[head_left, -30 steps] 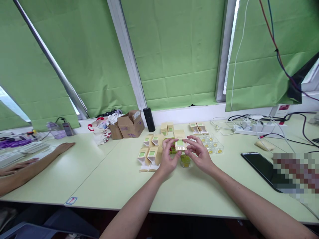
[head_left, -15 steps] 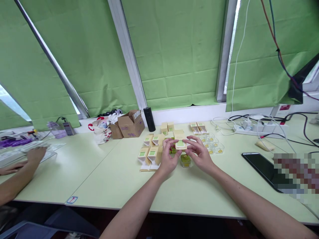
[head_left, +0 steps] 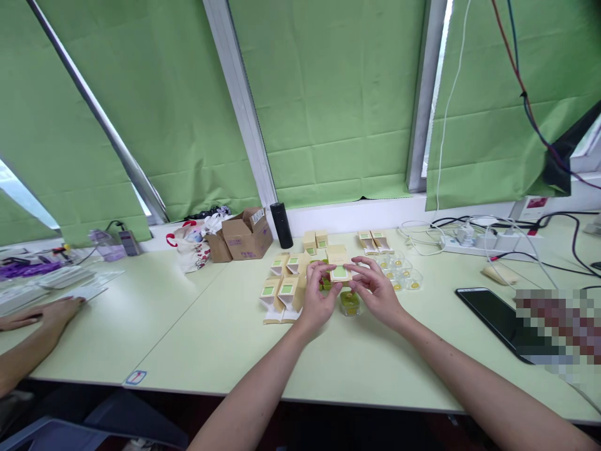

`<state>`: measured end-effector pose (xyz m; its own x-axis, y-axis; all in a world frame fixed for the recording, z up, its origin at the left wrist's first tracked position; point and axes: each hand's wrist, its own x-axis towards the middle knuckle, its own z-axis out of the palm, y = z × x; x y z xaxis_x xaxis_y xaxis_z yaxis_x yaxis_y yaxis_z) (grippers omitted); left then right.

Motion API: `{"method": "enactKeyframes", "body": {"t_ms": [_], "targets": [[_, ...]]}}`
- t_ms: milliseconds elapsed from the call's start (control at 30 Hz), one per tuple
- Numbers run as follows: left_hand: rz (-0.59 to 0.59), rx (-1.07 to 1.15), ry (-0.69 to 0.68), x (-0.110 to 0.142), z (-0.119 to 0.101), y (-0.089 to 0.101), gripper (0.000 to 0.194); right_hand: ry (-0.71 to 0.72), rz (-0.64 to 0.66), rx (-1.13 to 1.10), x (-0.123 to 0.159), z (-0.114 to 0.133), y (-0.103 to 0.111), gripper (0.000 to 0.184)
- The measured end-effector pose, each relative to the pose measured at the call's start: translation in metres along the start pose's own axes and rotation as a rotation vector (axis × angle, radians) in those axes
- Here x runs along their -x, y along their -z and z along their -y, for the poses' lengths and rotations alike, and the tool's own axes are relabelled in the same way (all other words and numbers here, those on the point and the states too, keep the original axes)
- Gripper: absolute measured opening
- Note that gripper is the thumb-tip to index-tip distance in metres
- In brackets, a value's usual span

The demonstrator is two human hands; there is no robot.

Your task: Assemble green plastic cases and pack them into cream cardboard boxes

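Both my left hand [head_left: 322,291] and my right hand [head_left: 375,289] hold a small cream cardboard box [head_left: 340,274] with a green window, fingertips on its two sides. Just below it on the table stands a clear plastic cup [head_left: 350,303] with green and yellow contents. To the left are several folded cream boxes [head_left: 288,289] with green windows and white flaps. Clear cups with yellow contents [head_left: 412,280] are grouped beyond my right hand, which hides part of them. Something green behind my left fingers is mostly covered.
At the back are more cream boxes [head_left: 373,241], a brown carton [head_left: 248,235] and a black cylinder [head_left: 281,225]. A phone [head_left: 498,322], a power strip [head_left: 493,243] and cables lie right. Another person's hand [head_left: 63,310] rests on the table at far left.
My hands and the box stay almost in place. The other person's hand at far left has moved toward the front of the table.
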<state>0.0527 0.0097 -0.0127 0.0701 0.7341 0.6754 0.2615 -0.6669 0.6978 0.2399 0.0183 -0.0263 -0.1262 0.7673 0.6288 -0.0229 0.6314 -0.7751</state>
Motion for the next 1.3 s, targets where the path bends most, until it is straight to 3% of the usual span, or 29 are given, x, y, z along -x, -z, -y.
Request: {"method": "enactKeyframes", "body": {"t_ms": [367, 667, 1000, 1167, 1300], "targets": [[-0.014, -0.043, -0.018, 0.0, 0.0, 0.0, 0.031, -0.01, 0.011, -0.008, 0.0, -0.004, 0.0, 0.036], [-0.009, -0.156, -0.112, 0.003, -0.001, 0.003, 0.042, 0.029, 0.112, 0.045, 0.001, 0.002, -0.001, 0.047], [-0.089, -0.208, -0.119, 0.003, -0.003, 0.003, 0.043, 0.177, 0.146, 0.345, 0.007, 0.006, 0.0, 0.055], [-0.15, -0.184, -0.027, -0.001, 0.004, 0.005, 0.046, 0.32, 0.185, 0.398, 0.007, 0.012, 0.0, 0.062], [-0.17, -0.178, 0.009, -0.005, 0.006, 0.007, 0.045, 0.347, 0.209, 0.418, 0.008, 0.015, -0.001, 0.06]]}}
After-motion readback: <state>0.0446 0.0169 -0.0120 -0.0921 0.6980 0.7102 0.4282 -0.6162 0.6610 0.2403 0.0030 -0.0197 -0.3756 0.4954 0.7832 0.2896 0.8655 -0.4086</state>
